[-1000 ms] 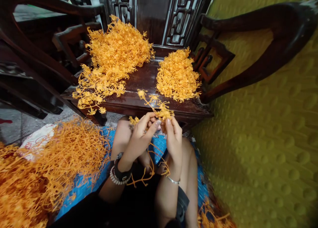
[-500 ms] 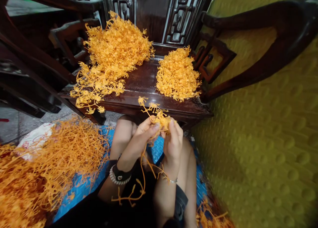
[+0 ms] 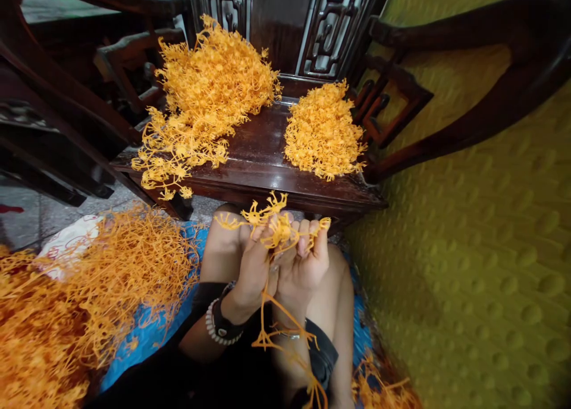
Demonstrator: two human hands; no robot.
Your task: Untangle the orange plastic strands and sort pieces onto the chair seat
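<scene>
My left hand (image 3: 254,267) is closed around a bunch of yellow-orange plastic pieces (image 3: 282,230) with small claw-like ends, just in front of the chair seat. Right beside it, my right hand (image 3: 307,266) has its fingers curled, gripping the same bunch from the right. A clawed tip sticks out by its thumb. Thin branching orange stems (image 3: 285,308) hang below the hands over my lap. On the dark wooden chair seat (image 3: 256,144) lie a large heap of clawed pieces (image 3: 218,76) at left and a smaller heap (image 3: 325,129) at right.
Bare tangled orange stems (image 3: 134,266) are piled at lower left on a blue sheet (image 3: 129,352), beside a white printed bag (image 3: 71,242). More stems (image 3: 379,388) lie at lower right. Curved armrests (image 3: 482,123) flank the seat, and a yellow-green dimpled surface (image 3: 468,278) rises at right.
Both hands have turned and drawn closer together, with the right fingers now curled. The bunch has shifted slightly left, and the hanging stems have swung to the right.
</scene>
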